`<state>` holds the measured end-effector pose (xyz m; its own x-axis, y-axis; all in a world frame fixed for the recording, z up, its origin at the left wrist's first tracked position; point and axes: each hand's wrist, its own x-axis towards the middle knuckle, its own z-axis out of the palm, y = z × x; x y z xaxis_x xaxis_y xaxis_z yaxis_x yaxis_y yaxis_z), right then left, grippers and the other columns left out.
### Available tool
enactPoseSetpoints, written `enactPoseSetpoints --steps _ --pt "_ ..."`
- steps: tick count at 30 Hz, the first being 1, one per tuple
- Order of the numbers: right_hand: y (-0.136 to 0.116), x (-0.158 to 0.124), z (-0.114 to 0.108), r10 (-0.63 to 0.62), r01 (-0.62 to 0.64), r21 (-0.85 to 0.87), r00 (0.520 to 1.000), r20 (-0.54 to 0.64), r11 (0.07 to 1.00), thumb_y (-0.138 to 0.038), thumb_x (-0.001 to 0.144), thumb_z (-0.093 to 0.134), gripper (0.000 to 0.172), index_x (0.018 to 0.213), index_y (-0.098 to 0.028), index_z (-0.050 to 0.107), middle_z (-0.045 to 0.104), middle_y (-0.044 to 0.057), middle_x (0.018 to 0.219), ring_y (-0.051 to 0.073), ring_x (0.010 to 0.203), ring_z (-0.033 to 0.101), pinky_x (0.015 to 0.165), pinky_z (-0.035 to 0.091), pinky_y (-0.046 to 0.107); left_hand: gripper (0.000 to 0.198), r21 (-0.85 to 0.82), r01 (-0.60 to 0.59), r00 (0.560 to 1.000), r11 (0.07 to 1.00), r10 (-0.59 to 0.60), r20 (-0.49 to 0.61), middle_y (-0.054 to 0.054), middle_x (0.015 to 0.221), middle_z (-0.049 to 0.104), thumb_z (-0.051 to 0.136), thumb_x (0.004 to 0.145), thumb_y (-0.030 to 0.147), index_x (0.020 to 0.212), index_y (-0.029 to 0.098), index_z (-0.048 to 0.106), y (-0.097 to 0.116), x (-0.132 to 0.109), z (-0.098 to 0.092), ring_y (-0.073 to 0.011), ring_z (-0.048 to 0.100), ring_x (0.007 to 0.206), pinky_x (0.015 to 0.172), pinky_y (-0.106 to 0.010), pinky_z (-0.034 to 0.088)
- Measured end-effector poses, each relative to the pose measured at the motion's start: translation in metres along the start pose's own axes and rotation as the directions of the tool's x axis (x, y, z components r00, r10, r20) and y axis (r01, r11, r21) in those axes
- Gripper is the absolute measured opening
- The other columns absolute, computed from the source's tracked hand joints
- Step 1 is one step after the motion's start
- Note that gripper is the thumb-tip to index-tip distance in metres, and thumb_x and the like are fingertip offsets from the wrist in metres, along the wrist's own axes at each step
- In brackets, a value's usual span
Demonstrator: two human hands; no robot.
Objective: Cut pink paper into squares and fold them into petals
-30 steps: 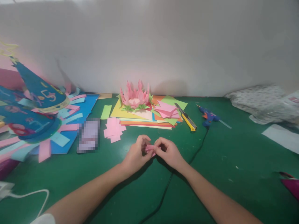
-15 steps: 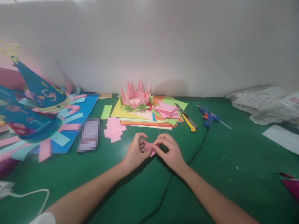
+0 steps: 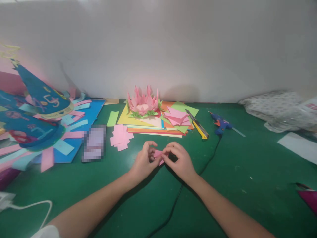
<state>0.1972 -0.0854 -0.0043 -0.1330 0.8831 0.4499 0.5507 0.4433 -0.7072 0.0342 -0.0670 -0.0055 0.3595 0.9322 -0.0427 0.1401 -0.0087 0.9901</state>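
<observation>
A small pink paper piece (image 3: 158,153) is pinched between my two hands over the green table (image 3: 138,211). My left hand (image 3: 146,162) grips its left side, fingers curled behind it. On the other side, the thumb and fingertips of my right hand (image 3: 180,162) close on its right edge. Several pink paper rectangles (image 3: 120,138) lie up and left of my hands. Behind them, a pink paper flower with green leaves (image 3: 143,101) stands on a stack of coloured sheets (image 3: 153,131), with folded pink pieces (image 3: 176,116) beside it.
A yellow cutter (image 3: 200,129) and a blue glue gun (image 3: 221,124) lie right of the stack, the gun's black cable (image 3: 176,200) crossing the table. Decorated blue cones (image 3: 46,94) stand left, near a blurred-out phone (image 3: 94,143). Plastic bags (image 3: 292,110) are far right.
The pink piece has shifted very slightly between my fingers, and its lower tip shows less. Both hands otherwise keep the same place and grip.
</observation>
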Motion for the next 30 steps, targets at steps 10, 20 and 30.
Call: enactPoseSetpoints --steps 10,20,30 --pt "-0.0042 -0.0017 -0.0031 -0.101 0.098 -0.122 0.995 -0.011 0.988 -0.019 0.085 0.056 0.009 0.081 -0.023 0.064 0.058 0.004 0.082 0.019 0.079 0.054 0.071 0.043 0.034 0.053 -0.324 0.174 0.984 0.93 -0.178 0.019 0.007 0.068 0.055 0.073 0.063 0.027 0.1 0.02 0.036 0.0001 0.007 0.0009 -0.0079 0.057 0.058 0.057 -0.02 0.041" --pt "-0.0018 -0.0019 -0.0036 -0.119 0.122 -0.077 0.992 0.037 0.99 -0.015 0.085 0.053 0.014 0.087 -0.023 0.064 0.057 0.006 0.09 0.019 0.086 0.054 0.076 0.045 0.034 0.053 -0.403 0.17 0.985 0.899 -0.169 0.037 0.009 0.062 0.051 0.076 0.061 0.031 0.098 0.019 0.039 0.0031 0.0072 -0.0037 -0.0056 0.052 0.053 0.055 -0.018 0.039" --pt "0.0016 -0.0029 -0.0034 -0.168 0.17 -0.07 0.985 0.024 0.983 -0.01 0.082 0.049 0.02 0.09 -0.022 0.064 0.056 0.007 0.095 0.02 0.089 0.054 0.077 0.047 0.036 0.051 -0.458 0.163 0.987 0.874 -0.15 0.064 0.006 0.068 0.058 0.076 0.063 0.031 0.098 0.02 0.041 0.0031 0.0078 -0.006 -0.0078 0.058 0.059 0.06 -0.02 0.044"
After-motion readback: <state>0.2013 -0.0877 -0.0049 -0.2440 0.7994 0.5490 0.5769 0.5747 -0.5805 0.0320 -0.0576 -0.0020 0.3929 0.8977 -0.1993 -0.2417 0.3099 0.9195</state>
